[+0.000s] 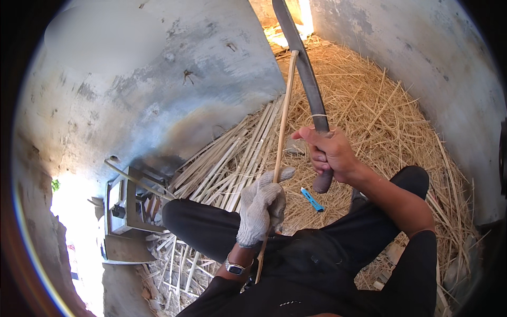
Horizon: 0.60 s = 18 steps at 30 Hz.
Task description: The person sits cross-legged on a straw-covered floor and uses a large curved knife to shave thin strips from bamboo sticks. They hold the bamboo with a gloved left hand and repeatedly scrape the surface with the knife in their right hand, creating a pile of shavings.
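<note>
Black cloth shirt (311, 293) nearest; beyond, the left hand (260, 207), in a rough knitted glove, clamps a slender pale strip (284, 113), its far end against a long, curved knife (309, 79), whose rounded handle the bare right hand (336, 154) grips, over tangled straw (380, 111).

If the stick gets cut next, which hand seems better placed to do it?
Probably the right hand: it grips the big knife by its handle, and the blade seems to touch the stick. The gloved left hand holds that stick.
</note>
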Tool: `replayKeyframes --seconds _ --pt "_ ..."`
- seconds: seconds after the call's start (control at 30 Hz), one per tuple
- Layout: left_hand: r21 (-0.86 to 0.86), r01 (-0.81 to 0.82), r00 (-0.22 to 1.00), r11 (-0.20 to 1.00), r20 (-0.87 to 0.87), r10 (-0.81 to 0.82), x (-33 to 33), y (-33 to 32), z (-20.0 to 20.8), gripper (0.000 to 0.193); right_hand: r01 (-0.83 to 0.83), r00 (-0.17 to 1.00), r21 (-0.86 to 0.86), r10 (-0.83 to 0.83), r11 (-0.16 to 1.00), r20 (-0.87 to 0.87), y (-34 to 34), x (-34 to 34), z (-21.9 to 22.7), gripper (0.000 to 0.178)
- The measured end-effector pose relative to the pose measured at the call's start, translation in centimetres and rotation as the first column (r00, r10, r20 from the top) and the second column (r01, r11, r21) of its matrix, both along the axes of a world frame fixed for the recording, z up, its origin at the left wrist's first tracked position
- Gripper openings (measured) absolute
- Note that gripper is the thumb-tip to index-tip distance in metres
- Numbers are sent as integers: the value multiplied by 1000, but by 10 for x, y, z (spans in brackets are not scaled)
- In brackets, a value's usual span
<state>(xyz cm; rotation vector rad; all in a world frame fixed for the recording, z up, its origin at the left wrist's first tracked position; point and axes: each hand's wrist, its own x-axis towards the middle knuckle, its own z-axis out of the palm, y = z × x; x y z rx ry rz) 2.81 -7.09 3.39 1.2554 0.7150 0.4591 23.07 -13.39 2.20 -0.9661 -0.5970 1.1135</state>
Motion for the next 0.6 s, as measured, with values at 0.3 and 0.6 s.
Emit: replayKeyframes --seconds 0.3,0.6 --pt "37 267 960 963 -96 -262 15 -8 -7 47 174 970 30 -166 984 -178 1 33 7 16" --pt "637 768 640 -67 -758 127 60 118 7 53 301 951 48 -295 953 -94 -3 59 3 16"
